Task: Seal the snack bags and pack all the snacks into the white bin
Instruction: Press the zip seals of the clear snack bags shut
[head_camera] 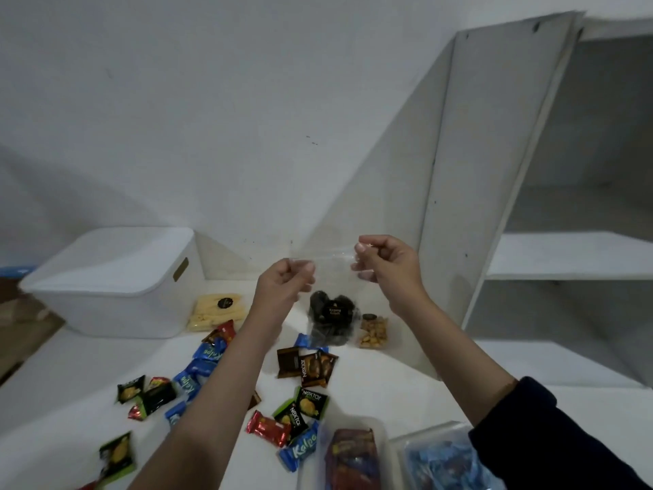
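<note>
Two clear tubs (357, 450) sit nearest at 5 o'clock, loose wrapped snacks (304, 366) scattered beyond. Past them, left hand (286, 281) and right hand (383, 263) pinch a clear bag's (330, 313) top corners, lifted. The white bin (109, 281) stands lidded at 10 o'clock.

We see dim, even light with soft shadows on the worktop (388, 394); edges bend strongly, and the lower corners look blurred.

Three clear snack bags (331, 318), one white bin (116, 281), two hands (288, 279).
</note>
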A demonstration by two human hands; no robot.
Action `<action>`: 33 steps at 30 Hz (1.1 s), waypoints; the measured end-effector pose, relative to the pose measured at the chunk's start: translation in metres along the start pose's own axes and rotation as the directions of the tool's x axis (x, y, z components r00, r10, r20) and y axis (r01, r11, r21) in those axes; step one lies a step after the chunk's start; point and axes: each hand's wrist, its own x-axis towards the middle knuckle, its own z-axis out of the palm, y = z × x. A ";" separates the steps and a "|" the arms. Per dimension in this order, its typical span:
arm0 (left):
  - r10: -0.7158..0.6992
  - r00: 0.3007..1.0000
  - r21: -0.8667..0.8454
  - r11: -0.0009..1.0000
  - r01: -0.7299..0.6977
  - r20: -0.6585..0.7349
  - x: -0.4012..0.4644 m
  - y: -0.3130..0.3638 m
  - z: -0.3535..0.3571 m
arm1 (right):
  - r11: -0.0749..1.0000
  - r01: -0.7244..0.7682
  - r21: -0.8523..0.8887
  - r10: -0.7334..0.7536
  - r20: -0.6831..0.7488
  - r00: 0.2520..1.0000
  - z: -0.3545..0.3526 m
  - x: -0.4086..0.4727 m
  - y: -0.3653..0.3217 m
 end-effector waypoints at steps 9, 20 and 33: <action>0.114 0.993 -0.122 0.986 -0.110 0.024 -0.031 0.028 0.001 | 0.971 0.040 0.234 -0.050 0.036 0.998 -0.002 -0.039 -0.028; 0.197 0.979 -0.119 0.974 -0.191 0.044 -0.047 0.044 0.008 | 0.937 0.143 0.318 -0.145 -0.018 0.989 -0.012 -0.056 -0.040; 0.338 0.939 -0.052 0.939 -0.341 -0.053 -0.050 0.045 0.016 | 0.975 0.120 0.189 -0.123 0.007 0.992 -0.011 -0.065 -0.035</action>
